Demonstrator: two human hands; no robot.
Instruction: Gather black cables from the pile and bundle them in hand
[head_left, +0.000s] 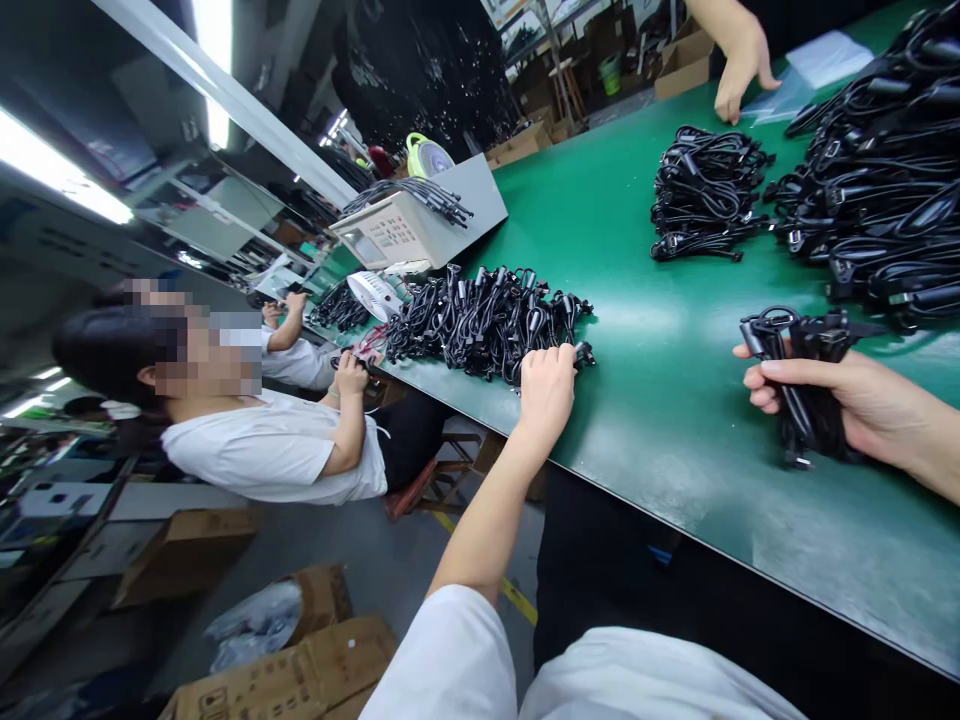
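Note:
My left hand (547, 392) rests at the right end of a long pile of black power cords (480, 325), its fingers closed on the cords by a plug. My right hand (795, 385) grips a folded bundle of black cord (814, 385) above the green table mat (660, 430). Farther along the mat lie a smaller coiled bunch of black cords (705, 190) and a large heap of bundled cords (877, 170). Another person's hand (742, 75) touches the mat beyond them, next to a clear plastic bag (810, 70).
Two seated co-workers in white shirts (270, 445) work at the table's left end. A beige test instrument (390, 230) with cords on top stands beside a small fan (429, 157). Cardboard boxes (300, 660) sit on the floor below the table's front edge (750, 545).

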